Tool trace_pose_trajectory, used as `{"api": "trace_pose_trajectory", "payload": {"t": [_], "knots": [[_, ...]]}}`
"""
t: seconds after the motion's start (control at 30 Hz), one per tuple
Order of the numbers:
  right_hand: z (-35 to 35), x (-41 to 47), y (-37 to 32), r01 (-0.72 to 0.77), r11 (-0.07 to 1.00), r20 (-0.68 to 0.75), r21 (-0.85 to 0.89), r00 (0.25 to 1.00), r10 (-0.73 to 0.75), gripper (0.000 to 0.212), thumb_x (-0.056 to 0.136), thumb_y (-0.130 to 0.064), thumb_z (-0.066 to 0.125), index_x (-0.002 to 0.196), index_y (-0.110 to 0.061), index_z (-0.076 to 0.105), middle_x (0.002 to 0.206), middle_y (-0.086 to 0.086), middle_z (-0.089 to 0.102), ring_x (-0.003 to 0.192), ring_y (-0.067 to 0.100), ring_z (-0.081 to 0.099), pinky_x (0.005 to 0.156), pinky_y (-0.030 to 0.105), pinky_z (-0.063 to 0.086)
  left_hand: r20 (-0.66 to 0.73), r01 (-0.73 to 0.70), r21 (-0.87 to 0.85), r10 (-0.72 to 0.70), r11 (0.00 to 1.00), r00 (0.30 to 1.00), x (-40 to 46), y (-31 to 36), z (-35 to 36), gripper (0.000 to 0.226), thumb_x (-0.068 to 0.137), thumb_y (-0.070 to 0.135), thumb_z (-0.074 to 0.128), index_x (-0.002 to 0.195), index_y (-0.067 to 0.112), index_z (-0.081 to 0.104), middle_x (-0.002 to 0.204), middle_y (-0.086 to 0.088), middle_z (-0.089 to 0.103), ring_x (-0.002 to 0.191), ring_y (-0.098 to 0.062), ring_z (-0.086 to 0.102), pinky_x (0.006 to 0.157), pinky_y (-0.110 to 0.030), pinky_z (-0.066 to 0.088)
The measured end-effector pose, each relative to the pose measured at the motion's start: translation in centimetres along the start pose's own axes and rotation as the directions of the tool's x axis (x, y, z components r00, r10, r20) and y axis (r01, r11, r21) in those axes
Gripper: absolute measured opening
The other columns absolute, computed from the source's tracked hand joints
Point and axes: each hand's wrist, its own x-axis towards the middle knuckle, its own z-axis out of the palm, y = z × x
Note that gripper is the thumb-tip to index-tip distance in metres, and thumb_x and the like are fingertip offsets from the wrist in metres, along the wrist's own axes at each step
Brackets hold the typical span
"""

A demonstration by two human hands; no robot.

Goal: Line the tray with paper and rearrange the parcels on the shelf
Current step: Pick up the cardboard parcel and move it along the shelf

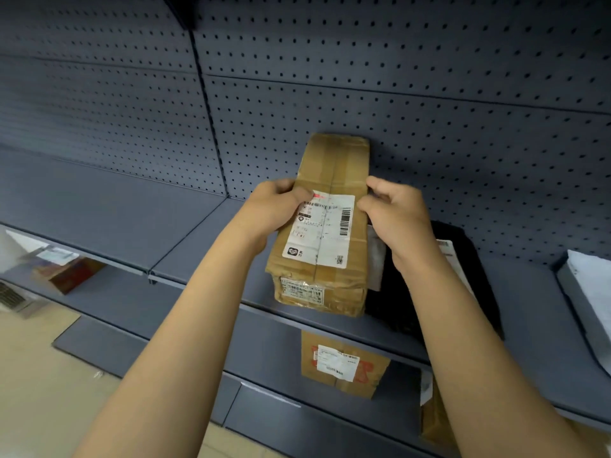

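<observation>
A long brown cardboard parcel (pixel 334 180) with a white shipping label lies on the grey shelf (pixel 198 239), its far end against the pegboard back. It appears to rest on a second taped brown parcel (pixel 317 294). My left hand (pixel 276 206) grips its left side and my right hand (pixel 393 211) grips its right side, near the label. A black parcel (pixel 463 259) lies just right of it, partly hidden by my right forearm. No tray or paper is in view.
A white bag parcel (pixel 588 292) sits at the shelf's right end. On the lower shelf stand a brown box with red print (pixel 344 365) and another brown parcel (pixel 433 421). A reddish box (pixel 69 272) lies lower left. Pegboard wall (pixel 429 94) behind.
</observation>
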Motion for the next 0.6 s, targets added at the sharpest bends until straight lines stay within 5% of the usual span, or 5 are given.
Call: {"api": "trace_pose_trajectory", "payload": {"t": [0.07,0.17,0.3,0.43,0.6], "knots": [[2.2,0.2,-1.0,0.02,1.0,-0.008,-0.003,1.0,-0.02,0.053,0.092,-0.008,0.061,0.145,-0.015,0.056,0.106,-0.017,0.071,0.087,-0.013,0.067,0.076,0.009,0.053,-0.006,-0.01,0.008,0.01,1.0,1.0,0.5,-0.2,-2.7,0.02,0.096,0.023,0.065,0.111,0.017,0.075,0.104,-0.006,0.081,0.096,-0.026,0.077,0.093,-0.041,0.06],[6.5,0.2,-2.3,0.044,0.999,-0.029,0.014,0.999,-0.043,0.052,0.092,-0.008,0.064,0.143,-0.015,0.057,0.101,-0.022,0.069,0.073,-0.018,0.061,0.071,0.007,0.047,0.001,-0.026,0.015,0.026,1.0,1.0,1.5,-0.8,-7.4,0.019,0.094,0.025,0.066,0.106,0.016,0.078,0.1,-0.006,0.082,0.097,-0.027,0.078,0.095,-0.044,0.059],[14.4,0.5,-3.9,0.037,0.998,-0.075,0.041,0.997,-0.034,0.052,0.09,-0.01,0.065,0.142,-0.016,0.059,0.108,-0.019,0.069,0.083,-0.012,0.06,0.079,0.011,0.046,0.012,-0.067,0.023,0.067,0.997,0.998,3.6,-2.4,-15.0,0.015,0.092,0.025,0.068,0.102,0.02,0.079,0.099,-0.005,0.083,0.088,-0.022,0.077,0.091,-0.041,0.059],[22.8,0.9,-6.5,0.042,0.998,-0.093,0.055,0.995,-0.037,0.053,0.09,-0.009,0.065,0.142,-0.015,0.058,0.091,-0.028,0.061,0.08,-0.013,0.06,0.077,0.008,0.047,0.022,-0.091,0.051,0.09,0.995,0.996,5.9,-3.4,-23.4,0.015,0.091,0.024,0.068,0.099,0.019,0.08,0.101,-0.007,0.082,0.081,-0.019,0.072,0.09,-0.042,0.058],[30.6,1.6,-8.8,0.037,0.997,-0.058,0.064,0.998,-0.033,0.065,0.074,-0.024,0.064,0.139,-0.02,0.063,0.126,-0.01,0.072,0.109,0.001,0.068,0.101,0.034,0.054,0.038,-0.074,0.059,0.071,0.996,0.997,7.9,-4.0,-31.3,0.014,0.091,0.022,0.068,0.098,0.022,0.079,0.099,-0.005,0.082,0.081,-0.019,0.072,0.087,-0.038,0.059]]}}
